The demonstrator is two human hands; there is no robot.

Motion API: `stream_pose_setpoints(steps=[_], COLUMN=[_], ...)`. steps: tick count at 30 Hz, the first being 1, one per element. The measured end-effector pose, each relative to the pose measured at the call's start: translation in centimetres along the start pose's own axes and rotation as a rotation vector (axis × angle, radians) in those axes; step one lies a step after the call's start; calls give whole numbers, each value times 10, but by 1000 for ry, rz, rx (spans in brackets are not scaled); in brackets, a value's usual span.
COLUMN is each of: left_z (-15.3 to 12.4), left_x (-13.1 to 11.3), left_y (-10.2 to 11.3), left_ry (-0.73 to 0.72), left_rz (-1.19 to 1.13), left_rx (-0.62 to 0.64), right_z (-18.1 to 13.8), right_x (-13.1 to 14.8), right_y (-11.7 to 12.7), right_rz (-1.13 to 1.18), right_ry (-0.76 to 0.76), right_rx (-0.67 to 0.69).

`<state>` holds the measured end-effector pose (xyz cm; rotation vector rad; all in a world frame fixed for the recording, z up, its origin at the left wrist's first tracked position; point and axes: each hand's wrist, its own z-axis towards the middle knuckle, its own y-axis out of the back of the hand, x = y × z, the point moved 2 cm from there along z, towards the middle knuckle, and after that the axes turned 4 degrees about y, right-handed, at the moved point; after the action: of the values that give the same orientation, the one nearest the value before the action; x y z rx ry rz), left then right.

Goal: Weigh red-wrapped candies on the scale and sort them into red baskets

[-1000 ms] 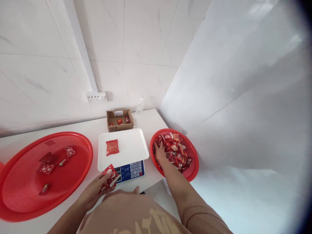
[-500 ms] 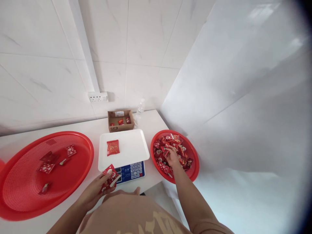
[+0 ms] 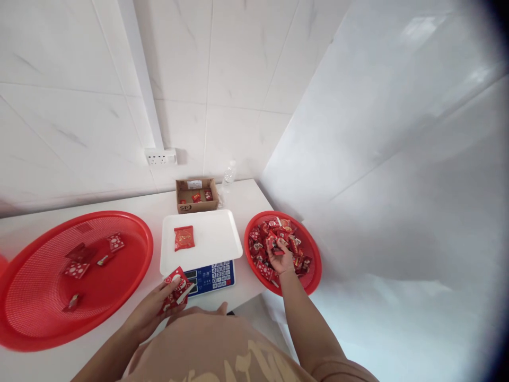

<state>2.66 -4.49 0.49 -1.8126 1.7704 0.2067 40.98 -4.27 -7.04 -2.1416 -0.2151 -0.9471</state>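
Note:
My left hand [image 3: 153, 307] is closed on a red packet with white print [image 3: 176, 286], held at the front edge of the weighing scale [image 3: 210, 276]. One red packet [image 3: 184, 237] lies on the scale's white pan [image 3: 214, 239]. My right hand [image 3: 280, 254] hovers in the small red basket [image 3: 314, 265], which is heaped with red candy packets [image 3: 262, 249]. Its fingers curl around several small red candies [image 3: 275, 242] lifted from the heap.
A large red mesh basket [image 3: 131, 276] at the left holds several red packets [image 3: 75, 269]. A small cardboard box [image 3: 198, 195] with a few candies and a clear plastic bottle [image 3: 228, 178] stand at the back by the tiled wall. A white wall closes the right side.
My right hand moved from the small basket's left edge to its middle, closed on candies and raised them. My left hand stayed put with its packet.

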Motion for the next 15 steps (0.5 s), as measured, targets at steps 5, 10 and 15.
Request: stream_pose_setpoints(steps=[5, 10, 15], left_z=[-2, 0, -3], left_x=[0, 3, 5], left_y=[1, 4, 6], left_ry=[-13, -50, -58], left_rz=[-26, -42, -50], left_rx=[-15, 26, 11], right_z=[-6, -16, -33], right_x=[5, -15, -71], right_y=[-11, -61, -121], right_rz=[-29, -185, -422], right_ry=[-17, -211, -418], right_rx=[117, 330, 513])
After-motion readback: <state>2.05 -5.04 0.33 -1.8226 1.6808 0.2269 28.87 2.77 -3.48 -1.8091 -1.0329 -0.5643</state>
